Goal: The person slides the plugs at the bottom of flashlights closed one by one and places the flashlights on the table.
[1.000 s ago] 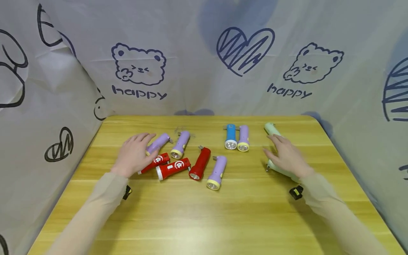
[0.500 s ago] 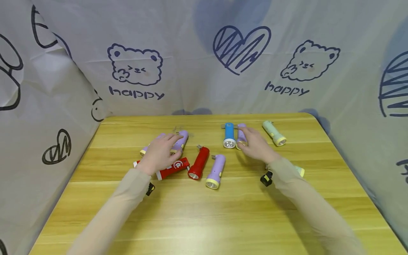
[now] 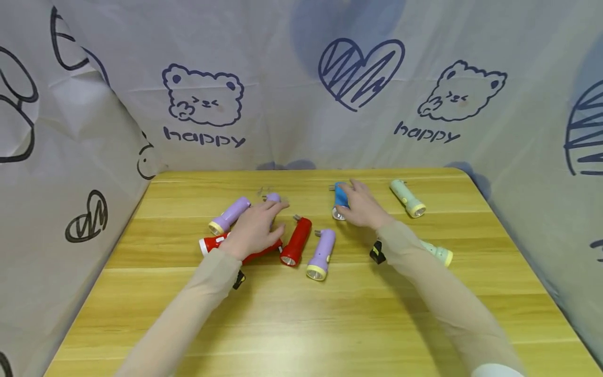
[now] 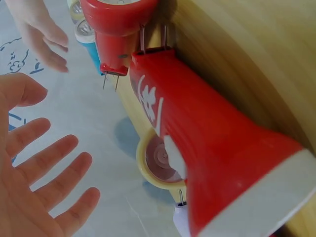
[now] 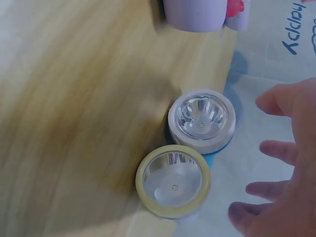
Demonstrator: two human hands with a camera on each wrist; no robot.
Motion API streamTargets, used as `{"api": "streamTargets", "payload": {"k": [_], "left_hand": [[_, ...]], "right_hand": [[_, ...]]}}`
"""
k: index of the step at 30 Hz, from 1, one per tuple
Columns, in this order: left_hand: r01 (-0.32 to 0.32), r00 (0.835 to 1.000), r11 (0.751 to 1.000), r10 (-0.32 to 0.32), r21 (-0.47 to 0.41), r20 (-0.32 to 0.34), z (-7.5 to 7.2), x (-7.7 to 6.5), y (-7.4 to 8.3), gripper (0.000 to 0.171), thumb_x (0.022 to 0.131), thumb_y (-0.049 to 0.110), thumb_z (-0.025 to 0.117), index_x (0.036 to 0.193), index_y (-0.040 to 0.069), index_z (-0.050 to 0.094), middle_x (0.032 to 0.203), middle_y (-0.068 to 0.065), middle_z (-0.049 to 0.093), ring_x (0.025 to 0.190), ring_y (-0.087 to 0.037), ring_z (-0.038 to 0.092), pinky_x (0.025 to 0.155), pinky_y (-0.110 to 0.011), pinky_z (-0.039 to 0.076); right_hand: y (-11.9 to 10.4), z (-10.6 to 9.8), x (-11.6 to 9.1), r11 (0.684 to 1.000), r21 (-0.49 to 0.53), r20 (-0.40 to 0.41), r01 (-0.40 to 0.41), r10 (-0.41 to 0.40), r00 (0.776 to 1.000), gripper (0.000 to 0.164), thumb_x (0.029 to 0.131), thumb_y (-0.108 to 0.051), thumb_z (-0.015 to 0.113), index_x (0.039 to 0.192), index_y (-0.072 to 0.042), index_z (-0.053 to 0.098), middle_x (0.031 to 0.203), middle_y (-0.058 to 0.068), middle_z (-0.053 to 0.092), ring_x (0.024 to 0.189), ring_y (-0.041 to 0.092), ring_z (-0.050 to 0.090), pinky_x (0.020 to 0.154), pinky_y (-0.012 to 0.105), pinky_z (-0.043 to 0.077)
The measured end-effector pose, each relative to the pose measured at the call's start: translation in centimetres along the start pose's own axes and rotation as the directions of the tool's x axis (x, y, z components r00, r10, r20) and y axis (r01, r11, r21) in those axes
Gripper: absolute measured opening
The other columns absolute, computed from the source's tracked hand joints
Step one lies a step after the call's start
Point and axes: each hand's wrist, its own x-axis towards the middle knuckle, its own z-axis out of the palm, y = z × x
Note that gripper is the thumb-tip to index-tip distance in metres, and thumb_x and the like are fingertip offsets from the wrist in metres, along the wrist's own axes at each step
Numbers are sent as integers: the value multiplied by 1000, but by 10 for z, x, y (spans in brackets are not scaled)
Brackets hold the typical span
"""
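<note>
My left hand [image 3: 256,228] is held over the left cluster of flashlights, its fingers spread and holding nothing. Below it lie a red-and-white flashlight [image 4: 197,123], largely covered in the head view, and a purple flashlight [image 3: 272,197] showing only its tail. My right hand [image 3: 364,207] hovers at the blue flashlight [image 3: 341,195], fingers parted and apart from it in the right wrist view. Beside the blue one, a flashlight with a yellow rim [image 5: 173,182] is hidden by that hand in the head view. Metal plug prongs stick out of several flashlights.
Another purple flashlight [image 3: 230,215] lies left, a plain red flashlight [image 3: 297,242] and a purple-and-yellow flashlight [image 3: 322,255] mid-table. Right are a pale green flashlight [image 3: 407,199] and a second green flashlight [image 3: 439,253], partly under my sleeve. A printed curtain [image 3: 292,120] borders the wooden table [image 3: 292,319].
Both hands have moved inward: the left from the leftmost flashlights toward the right, the right from the green flashlights leftward to the blue one. The flashlights appear to lie where they were.
</note>
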Motion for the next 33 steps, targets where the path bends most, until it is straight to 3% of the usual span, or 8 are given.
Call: {"api": "streamTargets", "payload": {"k": [3, 7, 14, 23, 29, 33], "left_hand": [[5, 1000, 1000, -5, -11, 16, 2, 2, 2, 49, 95, 26, 62, 142, 13, 56, 142, -8, 61, 122, -34, 64, 104, -50, 51], [14, 1000, 1000, -13, -17, 24, 5, 4, 2, 49, 96, 27, 61, 143, 14, 55, 143, -7, 61, 126, -34, 62, 105, -50, 51], [10, 999, 1000, -9, -24, 34, 8, 6, 3, 48, 96, 28, 62, 142, 15, 56, 140, -7, 62, 122, -32, 64, 100, -48, 54], [13, 999, 1000, -13, -6, 39, 10, 11, 6, 49, 95, 28, 62, 142, 18, 56, 139, -5, 62, 116, -30, 66, 89, -47, 58], [18, 999, 1000, -17, -9, 45, 11, 11, 3, 50, 95, 29, 63, 143, 17, 56, 139, -6, 62, 116, -31, 66, 90, -48, 57], [16, 999, 1000, -15, -17, 44, 11, 10, 1, 49, 96, 29, 62, 143, 15, 56, 136, -7, 63, 114, -32, 67, 93, -48, 57]], "right_hand": [[-1, 3, 5, 1000, -13, 44, -28, 28, 999, 66, 99, -31, 58, 155, -3, 36, 160, 38, 18, 148, 56, 23, 117, 68, 28], [-2, 5, 10, 998, -5, 96, -63, 63, 993, 66, 99, -31, 57, 155, -4, 36, 162, 37, 15, 145, 55, 31, 115, 67, 34], [-5, 11, 17, 998, -13, 117, -57, 58, 991, 63, 98, -31, 58, 152, -3, 42, 160, 36, 21, 143, 52, 37, 114, 63, 39], [-11, 17, 29, 994, -65, 167, -89, 99, 981, 62, 99, -35, 57, 152, -7, 43, 163, 31, 18, 146, 51, 33, 116, 64, 35], [-18, 20, 33, 990, -121, 200, -76, 100, 975, 58, 100, -35, 56, 150, -6, 47, 164, 27, 22, 144, 46, 41, 117, 60, 36], [-19, 25, 34, 990, -131, 221, -59, 87, 971, 56, 101, -36, 53, 147, -4, 49, 168, 20, 16, 134, 45, 53, 109, 55, 46]]}}
